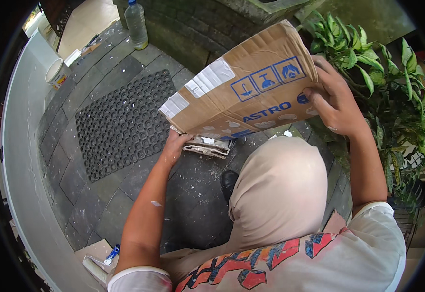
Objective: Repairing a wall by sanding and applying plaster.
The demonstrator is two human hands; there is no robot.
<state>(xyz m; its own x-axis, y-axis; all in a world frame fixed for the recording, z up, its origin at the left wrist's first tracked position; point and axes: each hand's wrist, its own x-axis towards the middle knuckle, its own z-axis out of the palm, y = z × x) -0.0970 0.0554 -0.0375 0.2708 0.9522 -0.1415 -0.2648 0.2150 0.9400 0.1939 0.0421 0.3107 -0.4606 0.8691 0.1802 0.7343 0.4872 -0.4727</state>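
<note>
A brown cardboard box (251, 92) with blue printing, white tape patches and pale flakes is tilted up in front of me, looking flattened. At its right end, my right hand (336, 102) is closed over the edge, thumb on the printed face. My left hand (175, 146) is closed at its lower left corner; the fingertips are partly hidden. Right by that thumb, under the box's lower edge, shows a folded, white-spattered piece (206, 147), partly covered by the box. Whether my left hand also grips this piece, I cannot tell.
A black rubber mat (125, 121) lies on grey paving (183, 194) scattered with white flakes. Behind it stands a plastic bottle (137, 27); a white bucket (57, 74) is by the low wall (25, 141). Leafy plants (368, 63) crowd the right side. A blue-handled tool (112, 254) lies lower left.
</note>
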